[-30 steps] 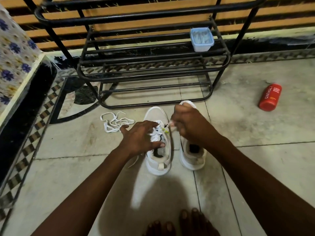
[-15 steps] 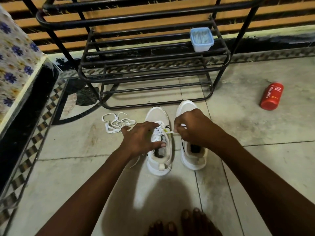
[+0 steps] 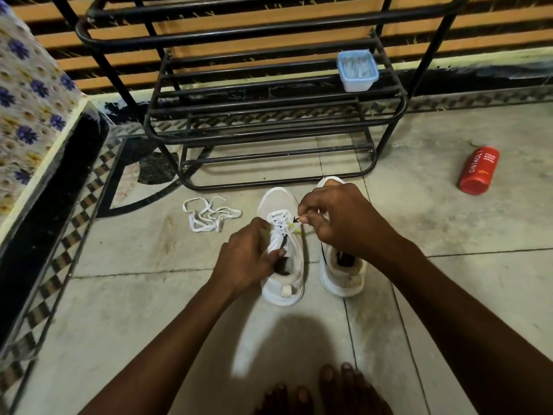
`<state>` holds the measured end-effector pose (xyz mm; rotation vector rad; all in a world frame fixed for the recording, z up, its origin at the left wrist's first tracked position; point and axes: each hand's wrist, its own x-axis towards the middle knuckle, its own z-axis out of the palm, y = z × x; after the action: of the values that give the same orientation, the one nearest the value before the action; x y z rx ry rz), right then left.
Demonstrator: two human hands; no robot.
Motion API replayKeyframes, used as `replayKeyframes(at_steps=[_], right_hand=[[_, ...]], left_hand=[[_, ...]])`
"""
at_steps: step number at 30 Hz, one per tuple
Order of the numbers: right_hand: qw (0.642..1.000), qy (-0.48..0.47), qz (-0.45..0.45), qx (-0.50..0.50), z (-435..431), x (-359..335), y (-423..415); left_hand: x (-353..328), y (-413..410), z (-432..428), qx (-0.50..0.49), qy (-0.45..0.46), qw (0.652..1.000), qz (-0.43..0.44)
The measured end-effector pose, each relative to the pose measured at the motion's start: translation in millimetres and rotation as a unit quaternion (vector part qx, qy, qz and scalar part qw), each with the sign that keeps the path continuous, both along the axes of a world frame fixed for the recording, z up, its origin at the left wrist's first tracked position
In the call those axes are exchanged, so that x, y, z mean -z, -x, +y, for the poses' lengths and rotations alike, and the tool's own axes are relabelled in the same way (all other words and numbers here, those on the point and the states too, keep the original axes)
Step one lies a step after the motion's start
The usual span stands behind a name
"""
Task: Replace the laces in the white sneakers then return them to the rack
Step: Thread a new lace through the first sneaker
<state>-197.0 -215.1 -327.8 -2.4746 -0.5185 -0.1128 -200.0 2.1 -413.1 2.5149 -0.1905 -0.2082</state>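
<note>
My left hand (image 3: 248, 262) has slid back off the laced eyelets and now grips the collar of the white mesh sneaker (image 3: 275, 200) on the left, fingers curled round its edge. My right hand (image 3: 344, 223) has drawn in closer. It pinches the end of the white flat lace (image 3: 278, 218) just off that shoe's right side, above the second white sneaker (image 3: 341, 283).

Both shoes lie lengthwise away from me, toes towards the black tubular metal rack (image 3: 269, 115). The free end sits right of the eyelets, so I judge the next pull goes crosswise, by my right hand. A loose white lace (image 3: 209, 217) lies on the floor to the left.
</note>
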Motion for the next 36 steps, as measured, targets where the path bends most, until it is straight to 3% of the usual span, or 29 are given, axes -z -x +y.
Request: replayKeyframes(at_steps=[4, 7, 25, 31, 36], right_hand=[[0.999, -0.035, -0.012, 0.010, 4, 1, 3], [0.999, -0.046, -0.012, 0.016, 6, 2, 3], [0.999, -0.050, 0.000, 0.019, 6, 2, 5], [0.987, -0.124, 0.097, 0.037, 4, -9, 2], [0.977, -0.174, 0.121, 0.036, 7, -17, 7]], left_hand=[[1, 6, 4, -0.058, 0.104, 0.992, 0.038], [-4, 1, 4, -0.094, 0.133, 0.986, 0.042], [-25, -6, 3, -0.055, 0.153, 0.986, 0.047], [-51, -14, 9, -0.105, 0.221, 0.970, 0.003], [-84, -13, 11, -0.128, 0.298, 0.946, -0.014]])
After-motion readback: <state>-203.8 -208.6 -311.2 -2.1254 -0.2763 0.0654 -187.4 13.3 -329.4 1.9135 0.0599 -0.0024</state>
